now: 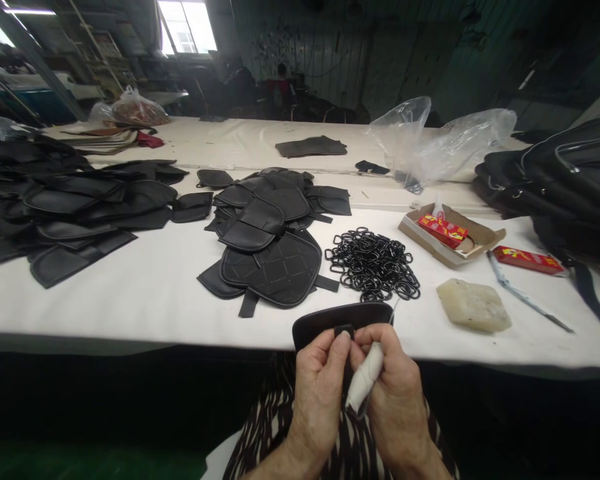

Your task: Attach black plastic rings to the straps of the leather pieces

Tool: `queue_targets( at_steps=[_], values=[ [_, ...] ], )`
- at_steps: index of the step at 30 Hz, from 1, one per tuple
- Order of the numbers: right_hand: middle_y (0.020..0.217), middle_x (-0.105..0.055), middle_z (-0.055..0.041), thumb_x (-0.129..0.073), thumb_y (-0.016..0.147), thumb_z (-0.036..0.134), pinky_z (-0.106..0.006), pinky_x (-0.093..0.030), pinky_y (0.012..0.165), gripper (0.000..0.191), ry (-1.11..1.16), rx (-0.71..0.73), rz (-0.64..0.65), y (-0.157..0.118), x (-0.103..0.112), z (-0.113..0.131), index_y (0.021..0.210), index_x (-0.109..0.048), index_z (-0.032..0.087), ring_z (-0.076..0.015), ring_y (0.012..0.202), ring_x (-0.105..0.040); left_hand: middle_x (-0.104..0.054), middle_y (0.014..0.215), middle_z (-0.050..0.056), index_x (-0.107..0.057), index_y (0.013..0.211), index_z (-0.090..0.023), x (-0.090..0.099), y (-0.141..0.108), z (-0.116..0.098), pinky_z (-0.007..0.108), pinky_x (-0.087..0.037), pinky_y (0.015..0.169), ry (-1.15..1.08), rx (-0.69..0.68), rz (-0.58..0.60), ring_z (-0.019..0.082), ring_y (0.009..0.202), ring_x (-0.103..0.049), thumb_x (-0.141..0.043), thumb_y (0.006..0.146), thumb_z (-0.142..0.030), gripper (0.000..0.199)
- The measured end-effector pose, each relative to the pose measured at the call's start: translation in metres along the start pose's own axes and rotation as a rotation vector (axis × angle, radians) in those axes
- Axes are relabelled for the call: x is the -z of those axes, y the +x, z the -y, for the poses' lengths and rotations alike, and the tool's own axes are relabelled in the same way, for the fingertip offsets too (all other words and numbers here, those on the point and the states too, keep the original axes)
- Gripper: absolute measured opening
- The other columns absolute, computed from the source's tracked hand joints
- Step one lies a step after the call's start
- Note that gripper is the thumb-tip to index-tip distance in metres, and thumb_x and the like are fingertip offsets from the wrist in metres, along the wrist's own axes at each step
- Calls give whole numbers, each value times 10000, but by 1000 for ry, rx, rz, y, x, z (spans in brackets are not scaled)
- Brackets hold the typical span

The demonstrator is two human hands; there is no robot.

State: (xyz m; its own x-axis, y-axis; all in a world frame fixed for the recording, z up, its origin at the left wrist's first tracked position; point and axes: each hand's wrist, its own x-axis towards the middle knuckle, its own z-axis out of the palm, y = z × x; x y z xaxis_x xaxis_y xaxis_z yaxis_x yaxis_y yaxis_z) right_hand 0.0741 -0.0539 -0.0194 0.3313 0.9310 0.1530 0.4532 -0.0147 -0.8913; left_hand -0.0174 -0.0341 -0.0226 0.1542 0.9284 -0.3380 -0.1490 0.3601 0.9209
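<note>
Both my hands are close together just off the table's front edge, at a black leather flap piece. My left hand pinches the piece by its short black strap, thumb on top. My right hand has its fingertips at the same strap and holds a tool with a white-wrapped handle. A thin pale shaft shows above its fingers, seemingly part of that tool. The fingers hide part of the strap. Just beyond lies a heap of black metal rings.
Black leather pieces are piled at the centre and left. To the right are a yellowish block, a pen-like tool, a cardboard tray, a red box and black bags. Clear plastic lies behind.
</note>
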Motion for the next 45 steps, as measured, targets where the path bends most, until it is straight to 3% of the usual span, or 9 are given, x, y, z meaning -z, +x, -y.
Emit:
queue_targets(
  at_steps=[21,28,37,45],
  values=[
    [566,-534,36,-486,855,315,-153,-397,459,168,-60,64,5,0,-4,-7,759,-509,178,-64,471,-484,-417,585,-33,-509,649,-144,5,9,2,175,-310,488,-191,69,43,74,539,-355,-611,790,-424,330],
    [823,-641,-14,-524,843,277,-143,-469,549,99,-34,144,-91,1,-5,-9,814,-522,183,-73,619,-594,-482,634,-17,-509,669,-150,7,13,2,199,-385,544,-294,118,98,95,587,-459,-594,806,-400,298],
    [722,-607,16,-506,851,318,-154,-438,517,134,8,4,-12,-1,-6,-14,816,-540,194,-68,570,-544,-418,625,-23,-508,701,-140,9,6,10,190,-313,515,-13,42,34,88,585,-363,-534,836,-429,320],
    [806,-612,0,-515,843,333,-169,-446,593,139,65,-72,-25,-4,-11,-17,818,-517,196,-84,678,-562,-373,600,-29,-454,658,-152,6,0,3,195,-291,479,130,18,-25,87,555,-326,-513,837,-408,317]
  ],
)
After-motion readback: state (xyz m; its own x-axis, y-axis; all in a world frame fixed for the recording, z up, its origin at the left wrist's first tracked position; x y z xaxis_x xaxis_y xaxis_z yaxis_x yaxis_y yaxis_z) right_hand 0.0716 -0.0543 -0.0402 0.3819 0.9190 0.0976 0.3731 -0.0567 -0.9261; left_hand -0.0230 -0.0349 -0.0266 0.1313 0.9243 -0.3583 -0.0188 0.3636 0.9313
